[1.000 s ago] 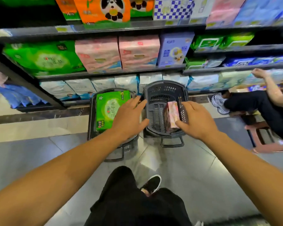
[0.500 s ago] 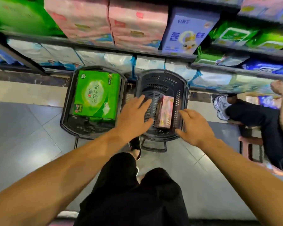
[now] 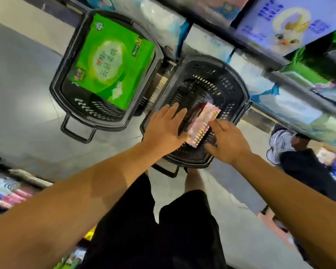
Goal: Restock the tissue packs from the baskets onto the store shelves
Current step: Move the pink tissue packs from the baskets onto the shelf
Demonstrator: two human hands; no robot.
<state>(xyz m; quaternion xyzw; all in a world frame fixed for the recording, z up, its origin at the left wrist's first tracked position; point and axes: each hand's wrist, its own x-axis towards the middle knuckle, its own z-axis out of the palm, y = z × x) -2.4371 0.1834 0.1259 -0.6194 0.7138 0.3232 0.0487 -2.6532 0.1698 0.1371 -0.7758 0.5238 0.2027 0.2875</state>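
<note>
Two black baskets stand on the floor before the shelves. The left basket holds a large green tissue pack. In the right basket a small pink tissue pack stands on edge. My left hand reaches into that basket with its fingers spread, just left of the pink pack. My right hand is at the pack's right side with its fingertips touching it; no closed grip shows on either hand.
The shelves run across the top right, filled with white-blue, green and lilac tissue packs. Another person in dark clothes with a white shoe sits at the right. My legs in black shorts are below the baskets. Grey floor tiles lie left.
The view has tilted and dropped closer to the baskets. Both hands have moved forward into the right basket, closing in on the pink pack from either side.
</note>
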